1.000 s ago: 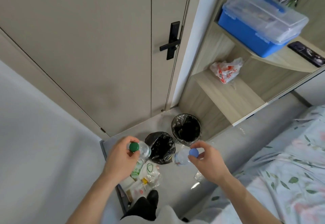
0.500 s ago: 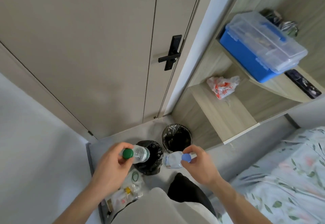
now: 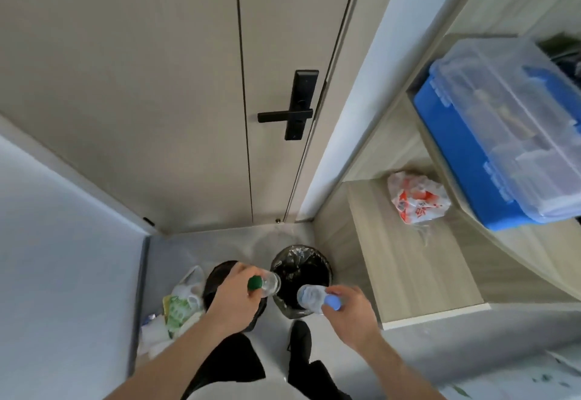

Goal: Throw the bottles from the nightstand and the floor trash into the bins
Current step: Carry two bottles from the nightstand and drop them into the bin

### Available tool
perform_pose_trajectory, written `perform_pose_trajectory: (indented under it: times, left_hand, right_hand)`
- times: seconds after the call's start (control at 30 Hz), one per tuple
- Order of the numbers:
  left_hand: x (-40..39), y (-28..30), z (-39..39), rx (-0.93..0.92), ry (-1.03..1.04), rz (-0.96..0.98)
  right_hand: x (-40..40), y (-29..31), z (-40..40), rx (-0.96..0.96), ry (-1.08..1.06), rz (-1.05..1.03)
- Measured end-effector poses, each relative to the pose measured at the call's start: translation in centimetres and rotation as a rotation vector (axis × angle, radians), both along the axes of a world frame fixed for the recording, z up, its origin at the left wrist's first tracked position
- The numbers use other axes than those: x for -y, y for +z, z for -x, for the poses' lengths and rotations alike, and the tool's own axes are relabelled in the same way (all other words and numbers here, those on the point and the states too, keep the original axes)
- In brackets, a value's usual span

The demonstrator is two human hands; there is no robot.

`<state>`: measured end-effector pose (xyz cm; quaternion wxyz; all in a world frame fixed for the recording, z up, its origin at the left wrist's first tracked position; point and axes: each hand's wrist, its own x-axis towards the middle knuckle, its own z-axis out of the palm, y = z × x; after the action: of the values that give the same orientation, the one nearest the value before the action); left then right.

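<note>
1. A beige door (image 3: 157, 85) fills the upper left and centre of the frame, with a black lever handle (image 3: 290, 110) near the middle.
2. A wooden shelf unit (image 3: 408, 258) takes the right side; a blue storage box with a clear lid (image 3: 503, 135) sits on its upper shelf at the right edge, and a white-and-orange plastic bag (image 3: 415, 200) lies on the lower shelf.
3. Two bins lined with black bags stand on the grey floor at lower centre: the right bin (image 3: 303, 261) is open to view, while the left bin (image 3: 220, 274) is largely hidden behind the left hand.
4. Floor trash (image 3: 179, 305), bags and wrappers, lies in the lower left just beside the left bin.
5. The left hand (image 3: 234, 302) grips a clear green-capped bottle (image 3: 270, 283) over the gap between the bins.
6. The right hand (image 3: 352, 314) grips a clear blue-capped bottle (image 3: 311, 297) near its cap, over the right bin's near rim.
</note>
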<state>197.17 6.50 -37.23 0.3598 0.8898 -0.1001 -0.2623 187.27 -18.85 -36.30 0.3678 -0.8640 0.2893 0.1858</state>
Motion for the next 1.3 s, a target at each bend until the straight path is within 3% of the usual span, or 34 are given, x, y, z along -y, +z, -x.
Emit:
perform_pose_trajectory:
  times: [0.3,0.83,1.07,1.3]
  left_hand:
    - [10.0,-11.7,-2.7,-0.211,-0.104,-0.113]
    - [14.3,-44.2,-3.2,-0.291,-0.253,-0.208]
    - [15.7,-51.7,-4.2,-0.335,-0.364,-0.248]
    - [16.4,-54.9,-5.6,-0.377,-0.413,-0.33]
  right_hand:
    - [5.3,-10.4,-3.9,-0.116,-0.086,-0.049]
    - [6.6,-41.0,-8.7,-0.187,-0.113,0.006]
    - [6.5,-50.0,-10.0,-0.249,-0.043,0.041]
    - [6.4,-54.2,-10.3,-0.288,-0.024,0.017]
